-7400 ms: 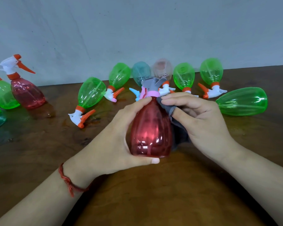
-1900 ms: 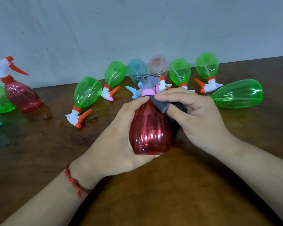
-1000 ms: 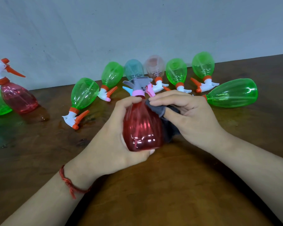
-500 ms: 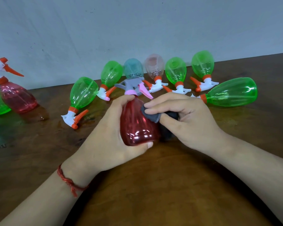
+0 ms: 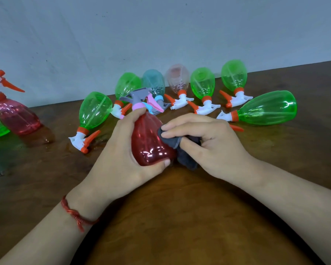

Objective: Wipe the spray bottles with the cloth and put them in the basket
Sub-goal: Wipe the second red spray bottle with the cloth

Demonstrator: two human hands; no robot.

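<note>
Red bottle (image 5: 149, 142) tipped further left, left grip (image 5: 118, 155) round it, right grip (image 5: 208, 144) pinching cloth (image 5: 173, 141) — half-hidden.

A pale grey-white painted wall (image 5: 161, 35), scuffed and faintly speckled, rises straight from the far edge of a dark brown wooden tabletop (image 5: 180, 226). Soft light gives the wood a warm sheen toward its near edge, and damp-looking patches glisten toward its far left.

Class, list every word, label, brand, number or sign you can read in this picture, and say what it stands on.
None can be read. The red spray bottle in the left hand, the grey cloth in the right hand, the green spray bottles lying on the wooden table and the wall show no label, number or sign.
</note>
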